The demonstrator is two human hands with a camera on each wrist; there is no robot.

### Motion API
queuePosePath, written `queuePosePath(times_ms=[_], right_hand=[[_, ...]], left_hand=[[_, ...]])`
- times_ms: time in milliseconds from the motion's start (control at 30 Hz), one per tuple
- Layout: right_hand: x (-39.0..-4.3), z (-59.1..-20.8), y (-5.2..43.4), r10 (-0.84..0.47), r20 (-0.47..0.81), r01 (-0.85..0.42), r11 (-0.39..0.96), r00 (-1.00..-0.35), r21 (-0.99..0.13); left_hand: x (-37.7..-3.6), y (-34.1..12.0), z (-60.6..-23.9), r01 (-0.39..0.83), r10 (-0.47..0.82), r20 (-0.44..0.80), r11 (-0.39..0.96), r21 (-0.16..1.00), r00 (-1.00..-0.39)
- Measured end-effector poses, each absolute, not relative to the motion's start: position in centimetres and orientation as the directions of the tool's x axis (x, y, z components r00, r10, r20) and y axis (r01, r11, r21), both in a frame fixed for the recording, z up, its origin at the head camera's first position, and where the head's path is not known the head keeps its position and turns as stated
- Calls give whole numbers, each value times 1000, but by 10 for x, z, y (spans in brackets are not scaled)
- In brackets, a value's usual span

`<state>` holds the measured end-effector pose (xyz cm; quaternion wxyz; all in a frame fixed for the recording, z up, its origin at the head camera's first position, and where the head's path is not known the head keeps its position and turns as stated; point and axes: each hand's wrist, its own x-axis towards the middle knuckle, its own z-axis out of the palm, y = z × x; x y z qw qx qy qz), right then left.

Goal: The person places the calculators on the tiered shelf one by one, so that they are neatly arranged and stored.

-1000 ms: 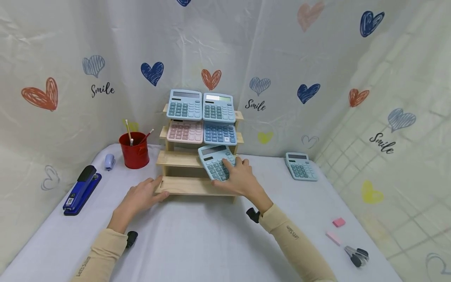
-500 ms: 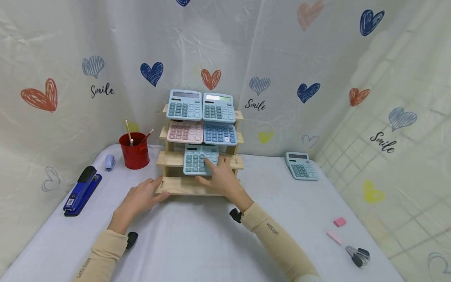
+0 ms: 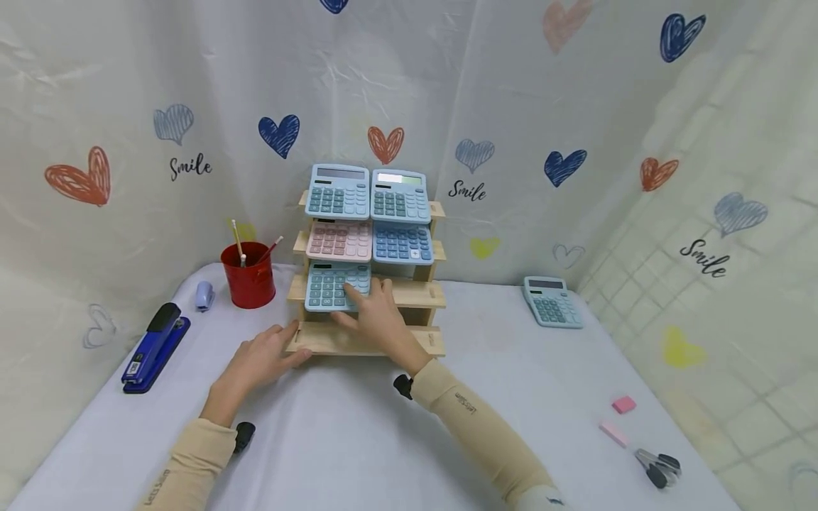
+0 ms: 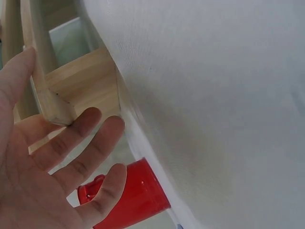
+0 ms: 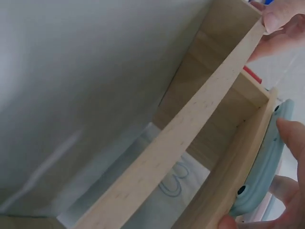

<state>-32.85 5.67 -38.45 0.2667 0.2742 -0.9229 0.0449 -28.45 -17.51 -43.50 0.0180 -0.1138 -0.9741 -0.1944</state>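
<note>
A wooden tiered rack (image 3: pixel 409 292) stands at the table's back centre. Its top tier carries two light blue calculators (image 3: pixel 367 193), and the second tier a pink one (image 3: pixel 339 240) and a blue one (image 3: pixel 401 243). My right hand (image 3: pixel 364 301) grips a light blue calculator (image 3: pixel 326 285) on the left of the third tier. In the right wrist view, a finger and the thumb pinch this calculator's edge (image 5: pixel 261 167) against the rack's slat (image 5: pixel 190 138). My left hand (image 3: pixel 281 348) rests open against the rack's bottom left corner (image 4: pixel 57 107), fingers straight (image 4: pixel 90 143).
A red cup (image 3: pixel 251 278) with pencils stands left of the rack. Beyond it are a small pale blue item (image 3: pixel 204 294) and a blue stapler (image 3: pixel 153 348). One more calculator (image 3: pixel 552 301) lies at the back right. Pink erasers (image 3: pixel 623 404) and clips (image 3: pixel 658 468) lie at the front right.
My right hand has slid the light blue calculator leftward along the third tier, from its right side to under the pink one. The left hand stays at the rack's corner.
</note>
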Motion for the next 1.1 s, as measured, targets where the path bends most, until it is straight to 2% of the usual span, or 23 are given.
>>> queuePosePath(times_ms=[333,633,900,1100], right_hand=[[-334,-379,48,-477,522,-500,859,-707,108],[-327,-379,59,-417,448,-478,878,-791,-25],[-314,-390,102,-384,506,-501,858,-772,-113],[-319,-398,156,-308,532,-455,875,-789,-166]], left_hand=[[-283,-172,-432,232,213,92,905,358,-973],[-284,-170,-430,220,209,71,907,358,-975],[-281,-170,-431,200,199,41,913,354,-979],[-281,-170,-432,198,198,37,913,357,-980]])
